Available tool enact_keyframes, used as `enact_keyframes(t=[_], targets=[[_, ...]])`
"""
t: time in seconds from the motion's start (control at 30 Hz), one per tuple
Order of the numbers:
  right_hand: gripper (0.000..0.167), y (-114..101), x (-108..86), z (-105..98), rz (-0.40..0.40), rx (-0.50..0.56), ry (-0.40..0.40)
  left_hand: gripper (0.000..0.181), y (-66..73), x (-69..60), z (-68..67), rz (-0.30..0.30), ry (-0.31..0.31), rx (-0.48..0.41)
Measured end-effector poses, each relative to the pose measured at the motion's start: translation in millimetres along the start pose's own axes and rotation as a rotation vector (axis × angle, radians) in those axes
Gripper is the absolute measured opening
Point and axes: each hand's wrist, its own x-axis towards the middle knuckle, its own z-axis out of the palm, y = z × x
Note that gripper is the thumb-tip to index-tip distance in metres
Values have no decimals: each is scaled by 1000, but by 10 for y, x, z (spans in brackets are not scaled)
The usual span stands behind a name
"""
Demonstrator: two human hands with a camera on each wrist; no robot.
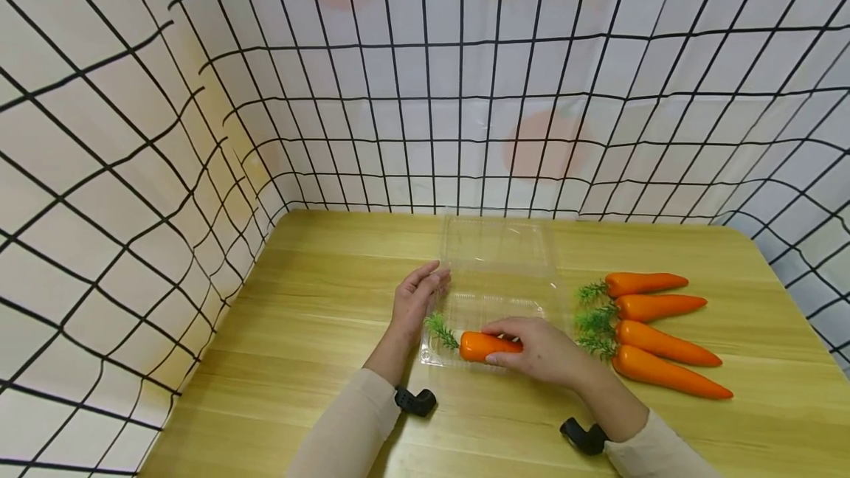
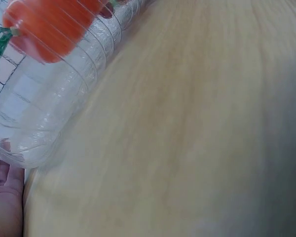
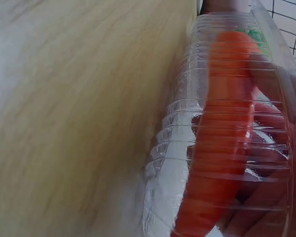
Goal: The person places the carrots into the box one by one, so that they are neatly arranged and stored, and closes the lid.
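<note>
Reading the head view now: right hand (image 1: 547, 351) is pinching a carrot (image 1: 479, 346) between thumb and fingers, leafy top pointing left. Carrot sits within the near half of an open clear container (image 1: 491, 308); both wrist views show it through the ribbed plastic wall. Can't tell whether it touches the bottom. Left hand (image 1: 415, 299) is at the container's left side, fingers loosely extended, looks to be touching the edge; its own wrist cam catches only part of it. Lid (image 1: 498, 242) lies folded back on the far side. I've got four more carrots (image 1: 664, 343) on the tabletop (image 1: 319, 316), right of the container, leaves left, tips right. Black wire grid (image 1: 462, 43) stands behind.
</note>
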Motion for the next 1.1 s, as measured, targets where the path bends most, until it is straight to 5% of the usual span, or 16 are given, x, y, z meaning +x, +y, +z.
enact_keyframes(t=[0.8, 1.1], targets=[[37, 2, 10, -39, -11, 65, -25, 42, -22, 20, 4, 11, 9, -14], [35, -18, -77, -88, -41, 106, 81, 43, -17, 19, 8, 10, 4, -23]])
